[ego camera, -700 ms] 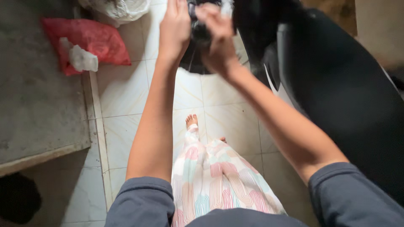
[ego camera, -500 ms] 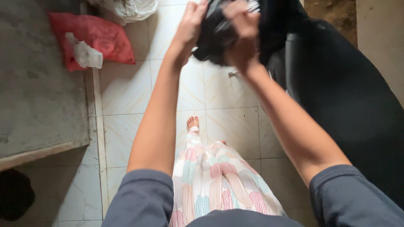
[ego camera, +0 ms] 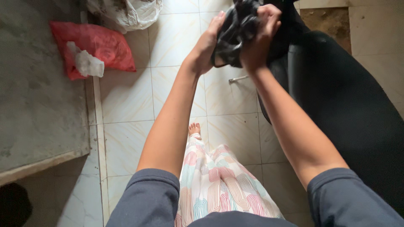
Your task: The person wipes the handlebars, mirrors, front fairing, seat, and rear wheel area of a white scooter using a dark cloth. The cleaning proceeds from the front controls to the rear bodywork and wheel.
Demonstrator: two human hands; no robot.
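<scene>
Black cloth (ego camera: 235, 35) is bunched between the two hands, high in the view at about 12 o'clock. The right hand (ego camera: 259, 40) has its fingers curled tight into a fist around the upper part of the cloth, with the knuckles turned toward the camera. The left hand (ego camera: 206, 48) presses the cloth from the 9 o'clock side; its fingers are stretched along the fabric and the thumb goes under it, so this hand also holds the cloth. Both hands touch each other through the folds. More of the same dark fabric hangs behind the right hand and joins a large black shape (ego camera: 349, 113) that fills the side from 1 to 4 o'clock; what it is I cannot tell.

Both forearms are bare, and grey sleeves (ego camera: 147, 197) start at the bottom edge. Between the arms are patterned trousers (ego camera: 219, 185) and a bare foot (ego camera: 194, 128) on the pale tiled floor (ego camera: 130, 96). At 10 o'clock a red plastic bag (ego camera: 103, 46) lies with a crumpled white piece (ego camera: 88, 63) on it. At 11 o'clock is a white plastic bag (ego camera: 130, 12). A grey concrete slab (ego camera: 38, 105) lies at 9 o'clock.
</scene>
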